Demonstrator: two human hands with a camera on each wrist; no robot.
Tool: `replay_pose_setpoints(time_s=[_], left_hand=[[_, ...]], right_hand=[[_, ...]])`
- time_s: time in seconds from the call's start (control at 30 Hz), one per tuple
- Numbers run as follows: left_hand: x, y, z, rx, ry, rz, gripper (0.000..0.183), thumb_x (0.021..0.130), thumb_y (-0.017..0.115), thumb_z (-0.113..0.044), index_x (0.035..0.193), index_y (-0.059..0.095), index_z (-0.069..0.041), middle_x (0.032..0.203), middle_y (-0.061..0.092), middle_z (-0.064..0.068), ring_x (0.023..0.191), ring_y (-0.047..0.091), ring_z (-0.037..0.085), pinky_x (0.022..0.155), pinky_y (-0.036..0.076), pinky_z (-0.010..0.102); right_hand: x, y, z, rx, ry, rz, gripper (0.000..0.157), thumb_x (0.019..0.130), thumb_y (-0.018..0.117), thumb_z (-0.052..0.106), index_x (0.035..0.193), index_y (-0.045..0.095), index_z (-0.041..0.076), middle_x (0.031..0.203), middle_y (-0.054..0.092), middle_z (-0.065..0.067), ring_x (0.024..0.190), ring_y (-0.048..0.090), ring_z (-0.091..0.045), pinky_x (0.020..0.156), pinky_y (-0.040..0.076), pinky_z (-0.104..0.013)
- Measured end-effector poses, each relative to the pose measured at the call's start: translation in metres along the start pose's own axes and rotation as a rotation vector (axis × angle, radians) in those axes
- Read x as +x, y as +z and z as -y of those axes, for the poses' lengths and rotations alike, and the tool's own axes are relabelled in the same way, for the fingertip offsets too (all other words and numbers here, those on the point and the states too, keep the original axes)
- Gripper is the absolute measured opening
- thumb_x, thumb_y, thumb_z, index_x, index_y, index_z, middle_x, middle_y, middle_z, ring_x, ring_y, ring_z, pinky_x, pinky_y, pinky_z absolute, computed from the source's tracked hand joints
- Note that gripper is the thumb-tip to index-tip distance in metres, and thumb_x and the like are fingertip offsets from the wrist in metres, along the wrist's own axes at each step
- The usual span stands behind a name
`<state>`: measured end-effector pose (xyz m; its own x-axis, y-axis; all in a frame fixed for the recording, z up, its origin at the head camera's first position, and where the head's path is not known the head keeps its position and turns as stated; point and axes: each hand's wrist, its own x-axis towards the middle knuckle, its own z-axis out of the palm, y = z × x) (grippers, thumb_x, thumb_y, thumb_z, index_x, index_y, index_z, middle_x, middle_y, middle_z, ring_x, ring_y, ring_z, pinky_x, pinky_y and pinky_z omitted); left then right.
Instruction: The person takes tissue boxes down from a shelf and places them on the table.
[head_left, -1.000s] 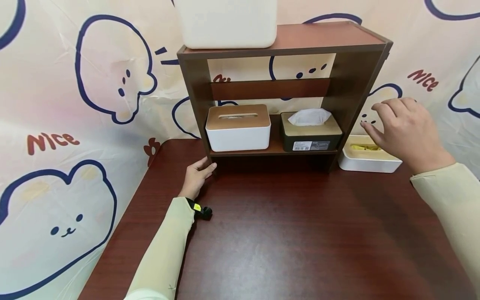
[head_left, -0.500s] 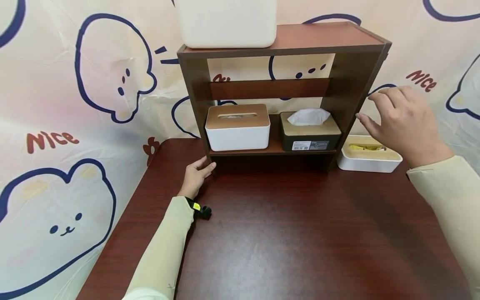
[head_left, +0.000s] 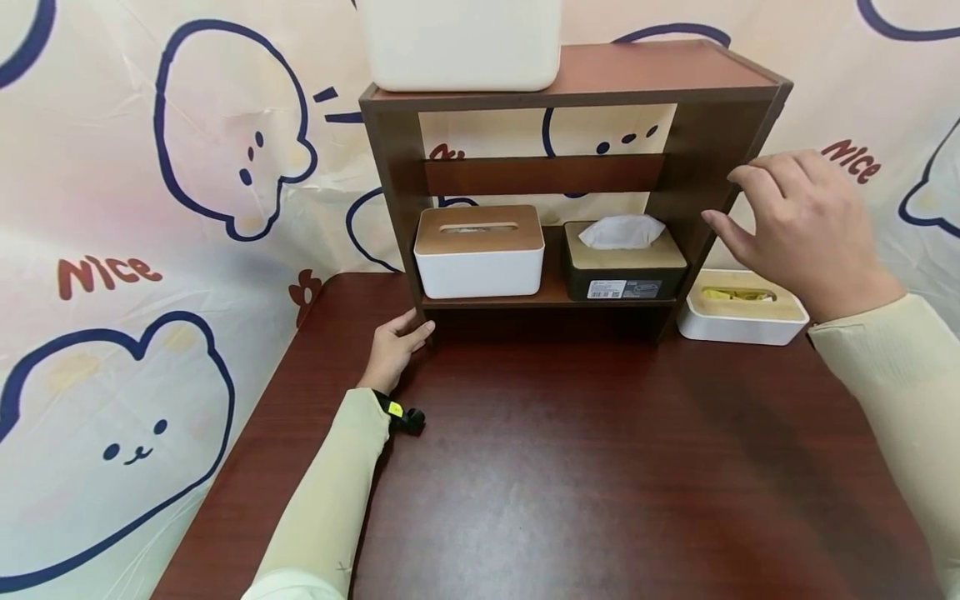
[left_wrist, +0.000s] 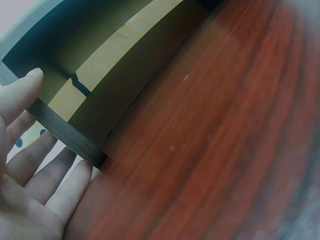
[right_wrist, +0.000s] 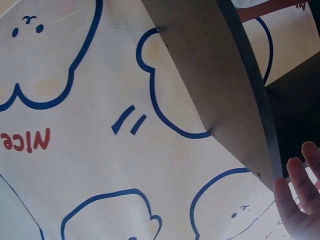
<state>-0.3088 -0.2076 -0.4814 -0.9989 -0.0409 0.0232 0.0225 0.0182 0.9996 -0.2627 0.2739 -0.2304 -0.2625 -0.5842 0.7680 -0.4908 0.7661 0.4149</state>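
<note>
A dark brown wooden shelf point(head_left: 544, 176) stands on the table. My left hand point(head_left: 390, 354) is at the foot of its left side panel point(left_wrist: 67, 132): in the left wrist view the thumb lies on the inner side and the fingers along the outer side, gripping the edge between them. My right hand point(head_left: 806, 229) is raised in front of the shelf's right side, fingers bent loosely and thumb apart, holding nothing. In the right wrist view its fingertips point(right_wrist: 294, 167) appear close to the front edge of the right panel point(right_wrist: 215, 65); whether they touch cannot be told.
Inside the shelf are a white tissue box with a brown lid point(head_left: 480, 271) and a dark green tissue box point(head_left: 622, 279) with tissue showing. A white container point(head_left: 465, 46) sits on top. Another white box point(head_left: 742, 321), holding something yellow, stands right of the shelf on the table point(head_left: 540, 467).
My right hand has moved left and upward, closer to the shelf's right side. The left hand stays at the left panel's foot, and the shelf and boxes look unmoved.
</note>
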Motion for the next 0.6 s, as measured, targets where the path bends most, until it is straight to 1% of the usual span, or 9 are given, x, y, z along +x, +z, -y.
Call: replay_pose_setpoints(time_s=[0.13, 0.27, 0.37, 0.6], left_hand=[[0.002, 0.0, 0.0, -0.011, 0.011, 0.003, 0.069, 0.087, 0.076, -0.029, 0.145, 0.047, -0.006, 0.149, 0.04, 0.01, 0.119, 0.057, 0.024, 0.091, 0.051, 0.031], [0.004, 0.0, 0.0, -0.018, 0.019, 0.005, 0.068, 0.086, 0.077, -0.03, 0.144, 0.048, -0.007, 0.148, 0.043, 0.009, 0.118, 0.058, 0.022, 0.09, 0.051, 0.031], [0.004, 0.0, 0.0, -0.017, 0.019, 0.006, 0.069, 0.086, 0.077, -0.03, 0.144, 0.048, -0.007, 0.147, 0.043, 0.01, 0.118, 0.058, 0.022, 0.09, 0.051, 0.031], [0.002, 0.002, 0.0, -0.014, -0.011, -0.01, 0.067, 0.086, 0.077, -0.027, 0.144, 0.048, -0.007, 0.147, 0.044, 0.01, 0.117, 0.058, 0.023, 0.089, 0.051, 0.03]], right_hand=[[0.008, -0.002, 0.001, -0.001, -0.006, 0.014, 0.052, 0.096, 0.053, 0.038, 0.104, 0.063, -0.012, 0.094, 0.064, -0.029, 0.085, 0.058, -0.048, 0.077, 0.049, -0.057], [0.014, -0.003, 0.003, -0.009, -0.015, 0.036, 0.049, 0.093, 0.059, 0.034, 0.105, 0.063, -0.013, 0.097, 0.065, -0.029, 0.087, 0.059, -0.046, 0.08, 0.05, -0.056], [0.017, -0.002, 0.005, 0.004, -0.022, 0.036, 0.048, 0.093, 0.059, 0.034, 0.106, 0.063, -0.012, 0.098, 0.065, -0.029, 0.088, 0.059, -0.046, 0.08, 0.05, -0.056], [0.025, 0.0, 0.011, 0.03, -0.027, 0.024, 0.047, 0.094, 0.059, 0.034, 0.107, 0.062, -0.012, 0.099, 0.064, -0.029, 0.091, 0.058, -0.046, 0.08, 0.049, -0.057]])
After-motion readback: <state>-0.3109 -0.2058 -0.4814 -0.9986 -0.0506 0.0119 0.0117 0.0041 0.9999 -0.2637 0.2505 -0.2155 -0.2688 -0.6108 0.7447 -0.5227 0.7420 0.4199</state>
